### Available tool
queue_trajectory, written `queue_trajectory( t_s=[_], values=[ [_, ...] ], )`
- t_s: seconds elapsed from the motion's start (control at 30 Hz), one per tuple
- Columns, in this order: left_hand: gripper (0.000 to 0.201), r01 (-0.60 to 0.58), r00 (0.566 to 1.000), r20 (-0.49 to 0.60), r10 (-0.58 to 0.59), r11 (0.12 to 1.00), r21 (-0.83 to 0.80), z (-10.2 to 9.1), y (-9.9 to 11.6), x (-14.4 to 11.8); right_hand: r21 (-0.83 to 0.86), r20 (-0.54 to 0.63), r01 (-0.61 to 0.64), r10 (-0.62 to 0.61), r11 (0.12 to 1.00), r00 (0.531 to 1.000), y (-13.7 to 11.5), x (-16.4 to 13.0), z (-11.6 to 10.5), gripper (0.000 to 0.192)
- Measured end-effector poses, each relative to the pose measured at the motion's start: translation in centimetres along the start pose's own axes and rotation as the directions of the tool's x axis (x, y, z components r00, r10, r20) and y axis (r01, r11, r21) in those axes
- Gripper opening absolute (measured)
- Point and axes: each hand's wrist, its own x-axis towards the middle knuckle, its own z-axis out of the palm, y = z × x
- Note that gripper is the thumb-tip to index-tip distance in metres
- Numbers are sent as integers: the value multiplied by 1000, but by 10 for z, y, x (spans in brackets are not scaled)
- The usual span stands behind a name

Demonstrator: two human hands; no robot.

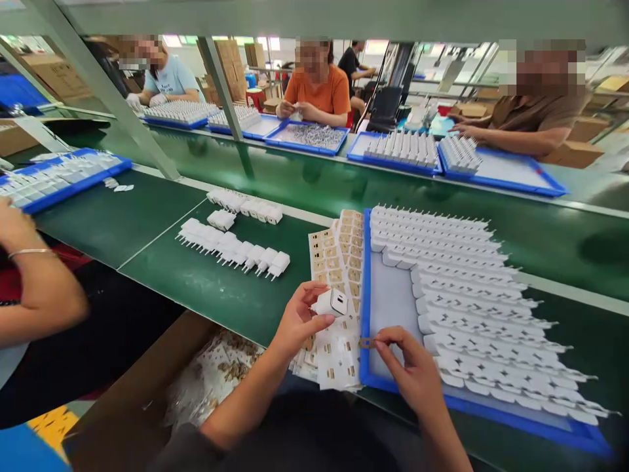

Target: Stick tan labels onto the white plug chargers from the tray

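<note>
From the head camera, the left hand (297,321) holds a white charger plug body (331,301) pinched between thumb and fingertips, its flat face with a dark-rimmed port turned up and to the right, just above the sticker sheets (339,262) that lie on the green conveyor table (206,288). The right hand (413,370) has thumb and forefinger closed on a small gold-brown sticker (366,342), held over the left rim of the blue tray (366,295), close beside the plug but not yet touching it. To do this well, I judge the sticker should stay gripped by one edge only, so the adhesive face is not fingered, and the plug should be steadied with its flat side square to the approaching label; lining up one edge first and then smoothing down would avoid a skewed or bubbled label. The tray holds rows of white plug bodies (457,282) with prongs pointing right, and a row of loose plugs (236,250) lies further left on the table. A co-worker's arm (34,288) shows at the left edge, and other people sit across the line.
</note>
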Motion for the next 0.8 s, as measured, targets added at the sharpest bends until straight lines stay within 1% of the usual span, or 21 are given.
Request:
queue_trajectory(
  t_s=[0.1, 0.2, 0.3, 0.4, 0.47, 0.53, 0.6, 0.67, 0.73, 0.8],
  values=[
    [48, 13, 998, 68, -14, 1000, 10, -1, -3, -6, 73, 21, -9, 8, 997, 1000, -10, 3, 0, 6],
    [46, -15, 993, 115, 12, 1000, 27, 1, -8, -9, 249, 41, 11, -22, 968, 999, -26, 4, 4, 8],
    [46, -70, 988, 145, 51, 989, 132, 7, -10, -11, 388, 94, 33, -75, 921, 993, -43, 5, 13, 10],
    [44, -141, 977, 198, 84, 945, 294, 13, -9, -13, 396, 115, 47, -100, 917, 988, -50, 8, 21, 10],
    [42, -170, 963, 256, 90, 935, 312, 14, -9, -16, 385, 84, 45, -84, 922, 993, -49, 9, 23, 9],
    [41, -144, 954, 295, 57, 949, 282, 13, -10, -19, 390, 50, 38, -63, 920, 997, -45, 9, 23, 8],
    [39, -98, 960, 278, 15, 953, 285, 12, -12, -21, 399, 55, 16, -41, 917, 998, -42, 8, 21, 6],
    [41, -68, 976, 217, -2, 947, 314, 13, -14, -21, 395, 84, -15, -20, 919, 996, -41, 6, 18, 6],
    [45, -79, 984, 178, 21, 941, 328, 14, -15, -20, 395, 95, -40, 2, 918, 995, -41, 5, 16, 6],
    [45, -139, 980, 187, 75, 922, 362, 16, -13, -19, 415, 70, -56, 30, 908, 997, -43, 4, 14, 6]
  ],
)
